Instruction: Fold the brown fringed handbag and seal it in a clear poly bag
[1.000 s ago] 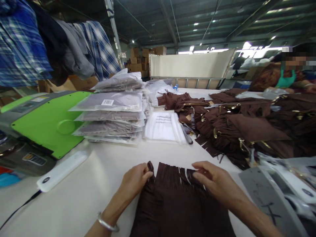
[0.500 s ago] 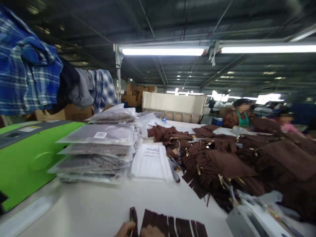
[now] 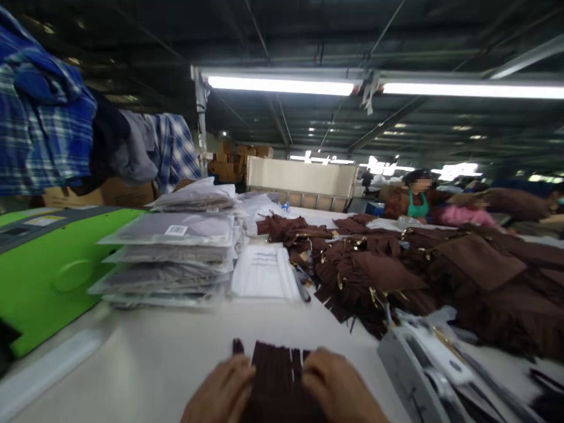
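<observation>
A dark brown fringed piece of fabric (image 3: 272, 370) lies on the white table at the bottom of the view, its cut strips pointing away from me. My left hand (image 3: 224, 385) has its fingers curled on the left side of the fringe, beside one separate strip. On the other side, my right hand (image 3: 335, 382) is closed over the right-hand strips. Both sets of fingertips touch the fabric; the lower part of it runs out of the frame. Brown fringed bags (image 3: 374, 270) with gold-coloured metal fittings are heaped to the right.
Plastic-bagged flat packs (image 3: 198, 228) are stacked at left, beside a green machine (image 3: 66, 264). A stack of white sheets (image 3: 264, 273) lies mid-table. A grey metal device (image 3: 409, 376) stands close on the right. Two people (image 3: 416, 202) sit beyond the bags; plaid shirts (image 3: 44, 117) hang at upper left.
My view has tipped down and shifted right. Both hands have come further into view, and the right hand has moved right along the fringe, covering the strips there.
</observation>
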`<state>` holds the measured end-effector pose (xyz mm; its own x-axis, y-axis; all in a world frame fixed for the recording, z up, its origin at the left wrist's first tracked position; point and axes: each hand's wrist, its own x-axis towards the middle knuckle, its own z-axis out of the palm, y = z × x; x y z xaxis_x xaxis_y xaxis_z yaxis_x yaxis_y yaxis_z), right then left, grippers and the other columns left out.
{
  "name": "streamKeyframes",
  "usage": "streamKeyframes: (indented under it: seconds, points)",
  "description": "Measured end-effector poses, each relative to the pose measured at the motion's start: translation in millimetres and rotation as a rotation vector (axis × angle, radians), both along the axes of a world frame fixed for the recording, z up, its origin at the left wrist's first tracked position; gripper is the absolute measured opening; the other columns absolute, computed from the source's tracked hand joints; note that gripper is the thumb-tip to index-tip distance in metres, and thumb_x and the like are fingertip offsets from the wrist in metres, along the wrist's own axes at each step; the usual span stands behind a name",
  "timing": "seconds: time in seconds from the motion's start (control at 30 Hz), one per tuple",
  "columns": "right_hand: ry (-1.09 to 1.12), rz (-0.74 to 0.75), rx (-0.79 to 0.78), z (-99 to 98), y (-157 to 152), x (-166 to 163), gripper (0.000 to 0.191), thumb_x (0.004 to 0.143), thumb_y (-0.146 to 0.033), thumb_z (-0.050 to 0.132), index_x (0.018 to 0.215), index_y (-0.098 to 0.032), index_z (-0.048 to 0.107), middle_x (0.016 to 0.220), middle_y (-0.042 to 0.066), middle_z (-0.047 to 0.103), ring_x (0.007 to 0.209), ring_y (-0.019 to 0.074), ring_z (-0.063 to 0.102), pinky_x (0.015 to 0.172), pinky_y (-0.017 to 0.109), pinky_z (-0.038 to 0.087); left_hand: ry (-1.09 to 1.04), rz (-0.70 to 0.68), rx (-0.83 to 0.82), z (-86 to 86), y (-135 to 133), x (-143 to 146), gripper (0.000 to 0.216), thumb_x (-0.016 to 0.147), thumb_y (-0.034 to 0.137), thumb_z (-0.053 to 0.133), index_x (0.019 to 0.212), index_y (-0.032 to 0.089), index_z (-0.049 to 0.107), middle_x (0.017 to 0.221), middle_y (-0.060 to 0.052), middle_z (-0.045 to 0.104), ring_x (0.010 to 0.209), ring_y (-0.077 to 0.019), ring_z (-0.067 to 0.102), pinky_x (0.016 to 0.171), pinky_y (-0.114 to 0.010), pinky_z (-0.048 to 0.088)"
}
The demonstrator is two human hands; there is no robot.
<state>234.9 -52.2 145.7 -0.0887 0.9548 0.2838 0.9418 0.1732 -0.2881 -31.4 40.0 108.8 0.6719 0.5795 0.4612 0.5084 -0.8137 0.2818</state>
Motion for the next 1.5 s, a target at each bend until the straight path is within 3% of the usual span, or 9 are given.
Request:
streamKeyframes:
  seconds: [0.1, 0.2, 0.63, 0.8, 0.93, 1.13, 1.27, 1.4, 1.5]
  points:
    - [0.224, -0.22, -0.148, -2.5, 3.5, 33.5, 0.026, 0.095, -0.031, 0.044, 0.085, -0.02, 0.065, 0.087, 0.003, 0.07, 0.083, 0.0171, 0.065, 0.076, 0.029, 0.047, 0.036, 0.385, -0.301, 14.3, 11.4, 9.4, 0.033, 0.096, 0.034, 0.034, 0.114, 0.024, 0.059, 0.117, -0.008, 0.062, 0.105, -0.0225, 0.061, 0.089, -0.035, 0.05]
    - [0.197, -0.347, -0.31, -11.4, 17.2, 53.3, 0.036, 0.093, -0.046, 0.043, 0.098, -0.017, 0.064, 0.099, 0.01, 0.069, 0.093, 0.0232, 0.064, 0.081, 0.034, 0.045, 0.27, 0.447, -0.372, 23.2, 30.0, 31.8, 0.03, 0.096, 0.037, 0.038, 0.105, 0.019, 0.059, 0.107, -0.01, 0.062, 0.102, -0.0236, 0.06, 0.088, -0.036, 0.047]
    - [-0.06, -0.078, -0.334, -36.5, 48.9, 8.0, 0.061, 0.073, -0.069, 0.064, 0.104, -0.018, 0.055, 0.108, 0.011, 0.059, 0.092, 0.0297, 0.062, 0.069, 0.035, 0.045, 0.522, -0.056, -0.243, -4.6, 41.8, 86.0, 0.039, 0.086, 0.048, 0.061, 0.114, 0.023, 0.05, 0.112, -0.006, 0.058, 0.094, -0.0249, 0.063, 0.078, -0.033, 0.05]
    - [-0.056, 0.117, -0.29, -61.1, 51.6, 7.7, 0.03, 0.093, -0.048, 0.053, 0.109, -0.023, 0.053, 0.103, 0.004, 0.066, 0.088, 0.0223, 0.065, 0.069, 0.028, 0.042, 0.4, -0.257, -0.322, -10.9, 44.4, 91.6, 0.017, 0.092, 0.029, 0.053, 0.108, 0.026, 0.055, 0.103, -0.001, 0.066, 0.091, -0.0203, 0.065, 0.079, -0.029, 0.048]
    - [-0.057, 0.17, -0.241, -56.9, 53.2, 13.1, 0.019, 0.096, -0.041, 0.051, 0.101, -0.024, 0.058, 0.095, 0.0, 0.07, 0.084, 0.0189, 0.066, 0.068, 0.025, 0.041, 0.313, -0.304, -0.338, -2.5, 44.6, 90.6, 0.016, 0.09, 0.021, 0.052, 0.102, 0.026, 0.061, 0.098, 0.002, 0.069, 0.091, -0.0183, 0.065, 0.081, -0.026, 0.048]
    - [-0.118, 0.226, -0.131, -21.2, -0.4, -11.8, 0.016, 0.097, -0.035, 0.051, 0.094, -0.021, 0.058, 0.09, 0.001, 0.068, 0.081, 0.0167, 0.063, 0.068, 0.025, 0.042, 0.34, -0.353, -0.132, 21.3, 4.5, 60.7, 0.012, 0.095, 0.026, 0.048, 0.098, 0.024, 0.06, 0.093, 0.0, 0.066, 0.08, -0.016, 0.062, 0.069, -0.024, 0.045]
    - [-0.205, 0.342, 0.028, -32.6, -62.7, -38.5, 0.013, 0.096, -0.025, 0.05, 0.084, -0.022, 0.054, 0.083, 0.001, 0.064, 0.071, 0.0163, 0.058, 0.06, 0.027, 0.04, 0.404, -0.482, 0.185, 17.3, -45.1, 22.5, 0.014, 0.097, 0.02, 0.044, 0.09, 0.021, 0.056, 0.082, -0.002, 0.06, 0.068, -0.0165, 0.055, 0.058, -0.028, 0.04]
    - [-0.211, 0.398, 0.145, -49.8, -100.4, -50.7, 0.019, 0.097, -0.026, 0.045, 0.079, -0.023, 0.051, 0.071, -0.001, 0.062, 0.058, 0.0143, 0.054, 0.051, 0.027, 0.034, 0.334, -0.477, 0.254, 16.5, -82.9, -9.7, 0.011, 0.094, 0.016, 0.048, 0.102, 0.019, 0.055, 0.079, -0.003, 0.059, 0.068, -0.0179, 0.052, 0.06, -0.032, 0.04]
    - [-0.131, 0.545, 0.201, -39.8, -107.8, -46.5, 0.026, 0.1, -0.032, 0.041, 0.081, -0.023, 0.055, 0.059, -0.003, 0.058, 0.05, 0.0124, 0.052, 0.047, 0.027, 0.032, 0.291, -0.44, 0.245, 29.8, -92.5, -22.6, 0.011, 0.094, 0.016, 0.046, 0.092, 0.02, 0.056, 0.069, 0.0, 0.058, 0.06, -0.0161, 0.049, 0.056, -0.032, 0.038]
